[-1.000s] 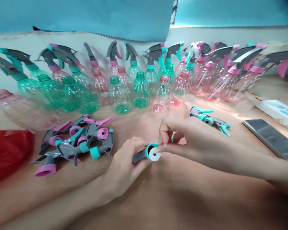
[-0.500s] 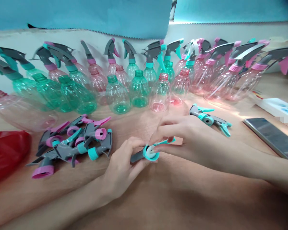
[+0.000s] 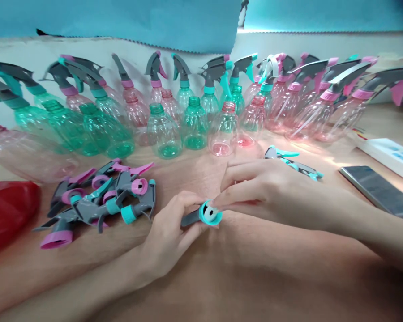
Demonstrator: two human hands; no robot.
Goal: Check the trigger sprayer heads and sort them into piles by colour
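**Washer going into teal spray-head cap**

Left to right: loose spray heads [image 3: 100, 201] heaped near left edge of surface [image 3: 255, 277]. Left hand [image 3: 169, 237] clamped on spray head [image 3: 201, 215], mid-surface. Right hand [image 3: 272, 192] pinched together on white washer [image 3: 209, 216] at cap mouth. Risk: washer seating crooked or popping out if pressed off-centre. Trigger hidden behind right hand; washer depth unclear.

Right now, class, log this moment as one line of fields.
left hand: grips sprayer head | right hand: fingertips on white ring in its cap | left of hands: loose sprayer heads | behind: bottles
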